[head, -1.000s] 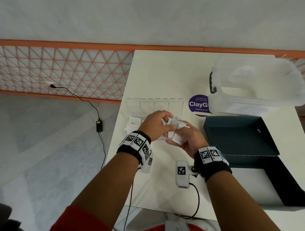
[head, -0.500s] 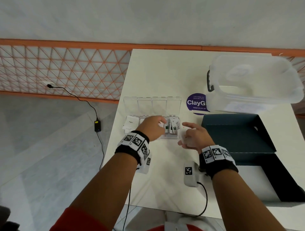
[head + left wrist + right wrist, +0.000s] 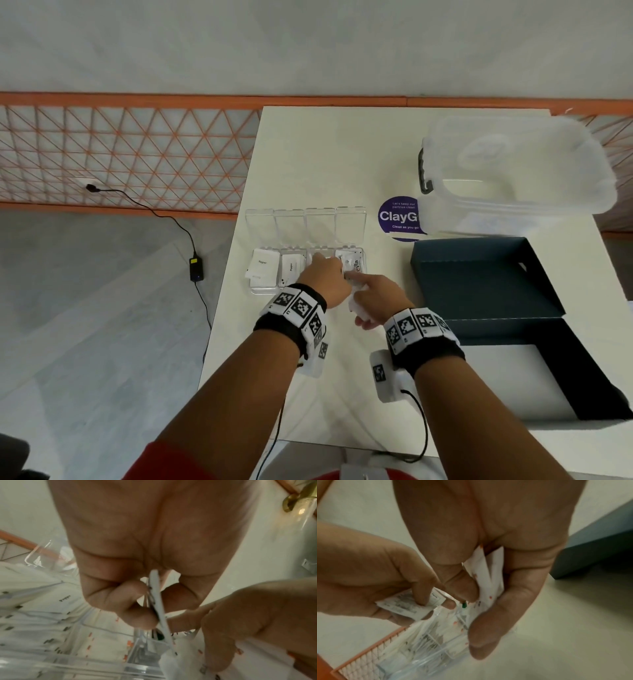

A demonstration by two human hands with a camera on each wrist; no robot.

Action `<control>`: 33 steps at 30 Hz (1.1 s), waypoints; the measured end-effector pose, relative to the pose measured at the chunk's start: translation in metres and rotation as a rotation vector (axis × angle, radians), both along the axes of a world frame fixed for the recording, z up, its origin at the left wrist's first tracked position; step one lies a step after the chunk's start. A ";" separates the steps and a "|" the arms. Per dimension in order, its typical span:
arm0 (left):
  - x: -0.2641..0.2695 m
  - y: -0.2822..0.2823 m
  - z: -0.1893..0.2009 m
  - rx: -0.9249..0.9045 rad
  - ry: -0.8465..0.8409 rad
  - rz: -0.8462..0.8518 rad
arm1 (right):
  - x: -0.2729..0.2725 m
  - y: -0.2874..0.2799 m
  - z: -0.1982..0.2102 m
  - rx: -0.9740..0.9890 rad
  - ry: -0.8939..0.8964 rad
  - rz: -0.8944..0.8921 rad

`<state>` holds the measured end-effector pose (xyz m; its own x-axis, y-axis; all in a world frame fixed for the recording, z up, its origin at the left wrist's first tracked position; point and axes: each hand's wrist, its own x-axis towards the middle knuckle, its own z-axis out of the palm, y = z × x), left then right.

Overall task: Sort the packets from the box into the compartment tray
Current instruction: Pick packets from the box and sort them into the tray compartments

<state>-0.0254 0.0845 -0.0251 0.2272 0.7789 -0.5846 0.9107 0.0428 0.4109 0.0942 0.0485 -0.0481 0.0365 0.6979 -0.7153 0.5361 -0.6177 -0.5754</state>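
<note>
Below, a cream table (image 3: pixel 342 164) meets an orange lattice fence (image 3: pixel 137 157).

Likely an office pantry: round purple sticker (image 3: pixel 399 218) on the white table (image 3: pixel 329 164) reads "keep our pantries clean"

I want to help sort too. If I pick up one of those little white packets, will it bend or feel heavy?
Probably bendy: the packets in the right hand splay and curve between the fingers. Likely very light, since the left hand holds its packet by one thin edge between fingertips. It looks flat, so it shouldn't roll.
</note>
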 end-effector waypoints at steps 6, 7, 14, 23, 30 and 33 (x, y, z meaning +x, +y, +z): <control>0.005 0.000 -0.003 0.130 -0.053 0.006 | 0.014 -0.001 0.001 0.174 0.077 -0.174; 0.005 0.000 -0.004 0.129 -0.055 0.005 | 0.016 -0.001 0.001 0.189 0.090 -0.200; 0.006 -0.003 -0.006 0.139 -0.026 -0.153 | 0.015 0.000 -0.004 0.205 0.194 -0.293; 0.011 -0.001 -0.005 0.163 0.108 -0.262 | 0.031 0.002 -0.003 0.178 0.367 -0.488; -0.008 0.021 -0.003 0.160 -0.308 0.109 | 0.048 -0.009 -0.006 0.179 0.496 -0.663; -0.010 0.026 -0.005 0.225 -0.387 0.153 | 0.051 -0.013 -0.006 0.183 0.533 -0.695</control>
